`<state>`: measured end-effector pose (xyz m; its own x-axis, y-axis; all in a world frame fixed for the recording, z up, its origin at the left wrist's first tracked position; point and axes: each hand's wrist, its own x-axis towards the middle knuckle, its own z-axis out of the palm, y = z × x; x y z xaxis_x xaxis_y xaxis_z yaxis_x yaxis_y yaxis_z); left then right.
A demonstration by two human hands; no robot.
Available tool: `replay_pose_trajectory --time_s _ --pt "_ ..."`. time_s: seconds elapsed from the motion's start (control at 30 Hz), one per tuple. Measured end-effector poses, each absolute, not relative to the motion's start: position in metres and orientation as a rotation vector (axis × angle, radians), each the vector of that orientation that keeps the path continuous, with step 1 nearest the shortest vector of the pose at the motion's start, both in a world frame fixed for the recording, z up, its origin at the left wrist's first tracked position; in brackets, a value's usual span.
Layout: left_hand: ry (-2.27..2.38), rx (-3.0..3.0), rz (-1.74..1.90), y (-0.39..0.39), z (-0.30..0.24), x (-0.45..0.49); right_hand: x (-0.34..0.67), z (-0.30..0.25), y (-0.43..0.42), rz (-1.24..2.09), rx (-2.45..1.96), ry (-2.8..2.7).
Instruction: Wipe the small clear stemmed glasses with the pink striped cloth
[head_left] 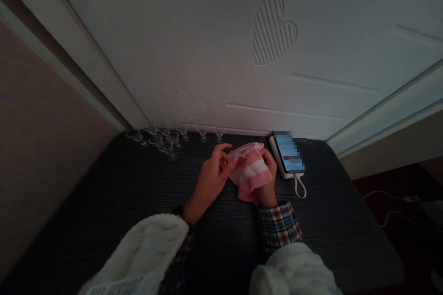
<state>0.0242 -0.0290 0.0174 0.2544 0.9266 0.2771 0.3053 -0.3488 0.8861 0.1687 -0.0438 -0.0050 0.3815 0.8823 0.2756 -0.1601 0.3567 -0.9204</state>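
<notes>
A pink-and-white striped cloth [252, 173] is bunched between my two hands above the dark table. My right hand [269, 179] grips it from the right, its fingers partly hidden by the folds. At the cloth's left edge, the fingers of my left hand [212, 176] are closed around a small clear glass [238, 153], mostly covered by cloth and fingers, so its shape is hard to make out. Several small stemmed glasses [173, 138] stand grouped at the back left. Two more, a stemmed glass [202, 132] and another glass [219, 134], stand nearer my left hand.
Right of my hands, a lit phone [289, 153] lies on a white power bank [277, 154] with a looped white cable [300, 187]. A white panel [221, 55] with raised hearts rises behind the dark table [138, 189]. White cords [391, 214] lie beyond the table's right edge.
</notes>
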Motion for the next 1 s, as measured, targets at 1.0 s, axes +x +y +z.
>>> replay_pose_trajectory --time_s 1.0 --pt "1.249 2.022 0.994 -0.031 0.025 0.021 0.165 0.002 -0.045 0.896 -0.941 -0.884"
